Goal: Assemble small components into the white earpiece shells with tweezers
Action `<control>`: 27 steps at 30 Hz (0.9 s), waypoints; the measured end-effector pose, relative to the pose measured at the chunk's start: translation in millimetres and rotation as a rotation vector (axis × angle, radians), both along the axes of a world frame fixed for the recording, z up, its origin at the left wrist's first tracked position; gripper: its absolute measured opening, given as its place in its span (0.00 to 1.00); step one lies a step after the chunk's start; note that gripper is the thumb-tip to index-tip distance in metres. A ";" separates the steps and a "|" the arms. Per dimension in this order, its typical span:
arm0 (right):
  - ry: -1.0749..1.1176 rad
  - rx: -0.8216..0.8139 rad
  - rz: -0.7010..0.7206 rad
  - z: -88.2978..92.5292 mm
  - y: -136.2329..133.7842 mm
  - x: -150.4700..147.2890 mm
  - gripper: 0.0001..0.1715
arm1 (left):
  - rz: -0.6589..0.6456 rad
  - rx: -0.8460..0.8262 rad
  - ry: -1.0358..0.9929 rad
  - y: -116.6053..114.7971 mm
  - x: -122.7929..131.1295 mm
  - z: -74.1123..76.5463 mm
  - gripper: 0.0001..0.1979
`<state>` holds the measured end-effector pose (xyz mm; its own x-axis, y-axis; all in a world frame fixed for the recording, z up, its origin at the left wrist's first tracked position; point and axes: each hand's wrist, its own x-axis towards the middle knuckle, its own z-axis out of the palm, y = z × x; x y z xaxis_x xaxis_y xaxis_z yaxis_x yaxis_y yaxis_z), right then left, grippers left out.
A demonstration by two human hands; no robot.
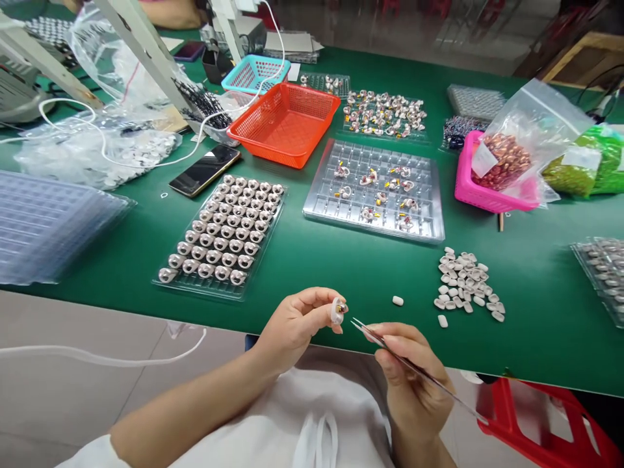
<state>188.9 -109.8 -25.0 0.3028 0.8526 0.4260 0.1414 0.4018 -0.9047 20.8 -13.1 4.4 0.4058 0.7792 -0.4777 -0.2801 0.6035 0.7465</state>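
Observation:
Between the thumb and fingers of my left hand (297,325) is a small white earbud shell (337,311), with a bit of yellow and dark metal showing inside it. My right hand (414,370) grips a pair of metal tweezers (422,372). Their two tips stand slightly apart, just right of the shell and not touching it. Past my right hand lies a single white cap (398,301), with a loose pile of white caps (465,279) farther right. Ahead, a clear tray (373,227) carries several shells with yellow parts. Left of it, another tray (234,294) holds rows of shells.
An orange basket (283,133) and a blue basket (256,73) stand at the back. A phone (205,170) lies beside stacked clear trays (53,221). The pink basket (497,195) holds bagged copper-coloured parts. A red stool (546,422) is below the table's edge at right.

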 end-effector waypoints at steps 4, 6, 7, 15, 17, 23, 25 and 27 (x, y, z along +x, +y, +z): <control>-0.039 0.048 -0.009 -4.0 5.6 -8.1 0.24 | 0.018 0.001 -0.013 -1.2 2.2 0.5 0.08; -0.066 0.050 -0.005 -5.5 7.4 -9.0 0.25 | 0.028 0.009 -0.019 -2.2 1.8 -1.1 0.08; -0.082 0.048 -0.006 -6.1 7.8 -9.0 0.25 | 0.032 0.013 -0.021 -2.8 1.5 -2.0 0.08; -0.126 0.045 -0.021 -8.7 8.2 -10.1 0.25 | 0.041 0.018 0.008 -5.2 2.6 -4.5 0.10; -0.125 0.052 -0.028 -9.2 8.6 -10.9 0.25 | 0.049 0.011 0.015 -5.1 3.2 -3.6 0.11; -0.294 0.148 0.001 -6.6 11.9 -6.8 0.28 | 0.048 -0.013 0.026 -3.7 3.2 0.0 0.14; -0.419 0.214 0.040 -3.6 13.9 -2.5 0.30 | 0.039 -0.022 0.045 -2.9 3.0 1.0 0.12; -0.540 0.271 0.096 0.4 16.2 2.8 0.28 | 0.039 -0.028 0.054 -2.5 2.6 0.8 0.11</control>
<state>191.7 -93.6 -24.6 -0.0890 0.7051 0.7035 0.5032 0.6414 -0.5791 23.4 -15.7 5.3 0.3484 0.7802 -0.5196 -0.2638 0.6135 0.7443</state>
